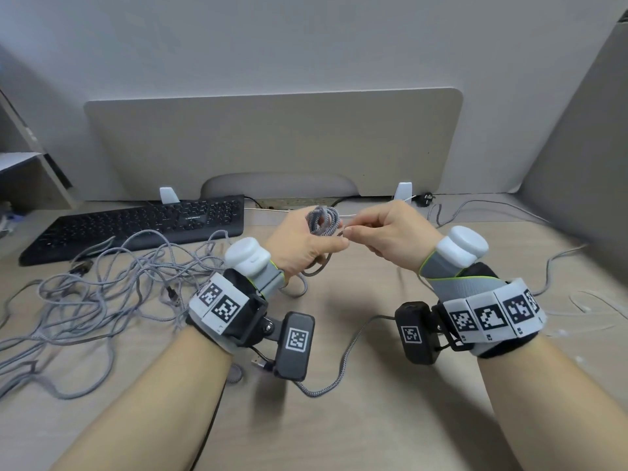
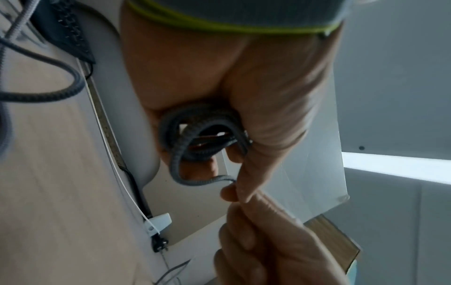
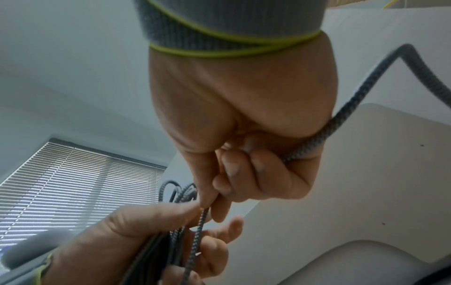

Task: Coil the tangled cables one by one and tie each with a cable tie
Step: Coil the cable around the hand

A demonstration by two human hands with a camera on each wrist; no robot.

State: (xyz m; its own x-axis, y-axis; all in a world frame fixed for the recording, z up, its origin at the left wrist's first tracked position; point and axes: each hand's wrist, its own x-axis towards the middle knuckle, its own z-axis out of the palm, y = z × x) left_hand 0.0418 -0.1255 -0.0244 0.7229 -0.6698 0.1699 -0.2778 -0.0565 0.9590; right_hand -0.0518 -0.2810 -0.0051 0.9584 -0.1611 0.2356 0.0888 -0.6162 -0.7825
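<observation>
My left hand (image 1: pixel 307 243) is raised above the desk and grips a small coil of grey braided cable (image 1: pixel 323 220) wound round its fingers; the same coil (image 2: pixel 202 133) shows under the palm in the left wrist view. My right hand (image 1: pixel 384 232) meets it from the right and pinches the cable's free strand (image 3: pixel 202 221) between thumb and forefinger beside the coil. The strand also runs through the right palm (image 3: pixel 324 133). A loose length of this cable (image 1: pixel 339 365) trails down onto the desk between my wrists. No cable tie is visible.
A tangle of grey braided cables (image 1: pixel 102 287) sprawls over the left of the wooden desk (image 1: pixel 356 419). A black keyboard (image 1: pixel 136 226) lies behind it. A beige divider panel (image 1: pixel 272 144) stands at the back, and more cables (image 1: pixel 557 266) lie at the right.
</observation>
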